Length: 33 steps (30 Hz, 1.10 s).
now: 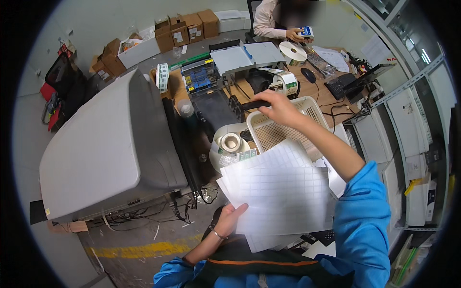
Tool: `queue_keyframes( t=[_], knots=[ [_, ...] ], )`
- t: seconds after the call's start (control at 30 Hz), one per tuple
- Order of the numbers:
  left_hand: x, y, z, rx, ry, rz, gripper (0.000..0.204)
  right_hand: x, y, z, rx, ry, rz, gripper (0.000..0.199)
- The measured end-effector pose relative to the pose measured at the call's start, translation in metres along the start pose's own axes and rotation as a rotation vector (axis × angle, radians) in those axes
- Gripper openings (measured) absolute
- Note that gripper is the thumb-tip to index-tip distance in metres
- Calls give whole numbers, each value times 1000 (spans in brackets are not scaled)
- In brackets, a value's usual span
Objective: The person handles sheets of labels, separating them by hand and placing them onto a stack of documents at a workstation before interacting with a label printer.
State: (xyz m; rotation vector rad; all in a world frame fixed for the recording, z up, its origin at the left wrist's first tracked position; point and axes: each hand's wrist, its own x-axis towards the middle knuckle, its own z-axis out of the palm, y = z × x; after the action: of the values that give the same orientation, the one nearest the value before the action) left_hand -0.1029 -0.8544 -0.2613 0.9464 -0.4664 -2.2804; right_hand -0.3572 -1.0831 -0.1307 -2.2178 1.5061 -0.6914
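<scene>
My left hand pinches the near left edge of several white sheets marked with a faint grid, fanned out and tilted in front of me. Farther off, my right hand is closed around the handle of a black tool with a squarish dark head; its exact kind does not show. The tool is above the far left rim of a cream perforated plastic basket. Left of the basket, a roll of white tape or labels lies on a pale surface beside a small green-and-white label sheet.
A large grey machine fills the left side. On the wooden desk stand an opened printer, label rolls, a mouse and a keyboard. Another person sits beyond, holding a blue-and-white object. Cardboard boxes line the wall.
</scene>
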Motion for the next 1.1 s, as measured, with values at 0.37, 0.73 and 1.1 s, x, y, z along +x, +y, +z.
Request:
queue_keyframes(
  t=[0.37, 0.73, 1.1],
  knots=[
    [8, 1, -3, 185, 93, 112, 22, 63, 20, 89, -347, 25, -172, 27],
    [0, 0, -15, 490, 121, 218, 25, 63, 38, 118, -284, 17, -242, 25],
    [-9, -5, -20, 572, 131, 186, 27, 61, 38, 131, -206, 92, -306, 24]
  ],
)
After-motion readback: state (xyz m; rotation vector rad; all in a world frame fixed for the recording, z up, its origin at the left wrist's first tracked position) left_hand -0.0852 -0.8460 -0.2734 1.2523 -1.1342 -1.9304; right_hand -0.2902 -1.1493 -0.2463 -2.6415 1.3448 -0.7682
